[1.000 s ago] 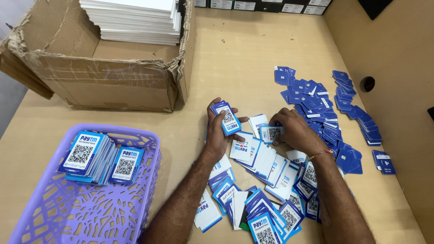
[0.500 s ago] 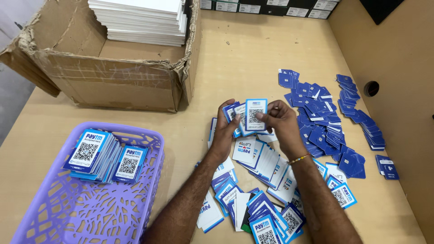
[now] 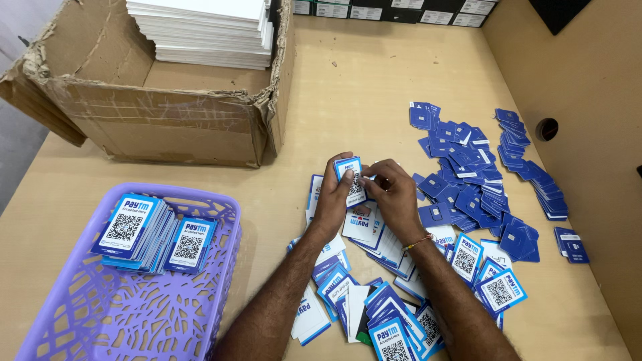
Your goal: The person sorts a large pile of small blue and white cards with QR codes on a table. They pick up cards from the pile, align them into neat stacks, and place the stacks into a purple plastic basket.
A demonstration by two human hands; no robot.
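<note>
My left hand (image 3: 332, 198) grips a small stack of blue-and-white code cards (image 3: 350, 180) upright above the table. My right hand (image 3: 393, 197) pinches the right edge of the same stack with its fingertips. A thin bracelet sits on the right wrist. Beneath both hands lies a loose heap of the same cards (image 3: 374, 294), some face up, some face down. To the right spreads a pile of smaller dark blue cards (image 3: 468, 180).
A purple perforated basket (image 3: 200, 314) at the lower left holds two stacks of code cards (image 3: 137, 230). A torn cardboard box (image 3: 167, 124) with a stack of white sheets (image 3: 200, 30) stands at the back left. A wooden wall with a round hole (image 3: 546, 129) bounds the right.
My right hand picked up a card from the heap and brought it to the stack in my left hand. Both hands now meet on that stack.
</note>
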